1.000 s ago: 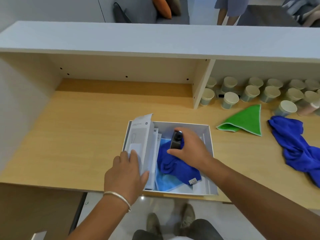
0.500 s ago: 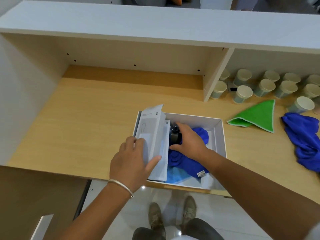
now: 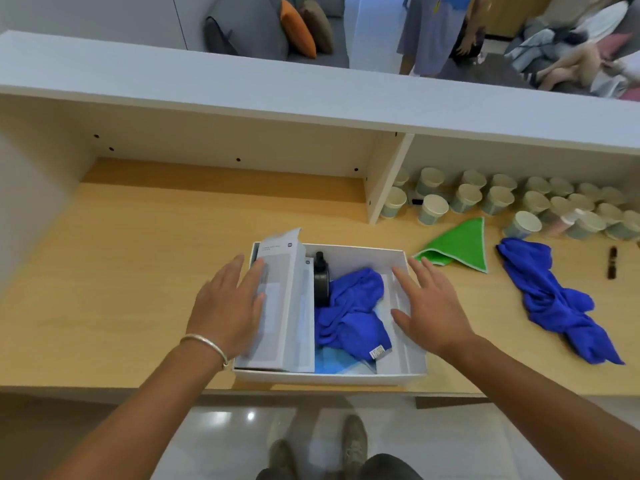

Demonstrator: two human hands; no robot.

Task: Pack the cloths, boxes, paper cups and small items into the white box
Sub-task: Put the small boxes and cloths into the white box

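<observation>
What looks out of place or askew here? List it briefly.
The grey box under the left hand sits tilted in the white box, its end flap sticking up above the rim. A blue cloth inside is crumpled, not folded. Another blue cloth lies bunched on the desk, and a green cloth is unpacked.

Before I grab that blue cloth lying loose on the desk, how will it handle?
The blue cloth on the desk lies crumpled in soft folds, so it will probably droop and trail when lifted. It looks light. Pinched at one end, it may drag toward the green cloth or the paper cups.
</observation>
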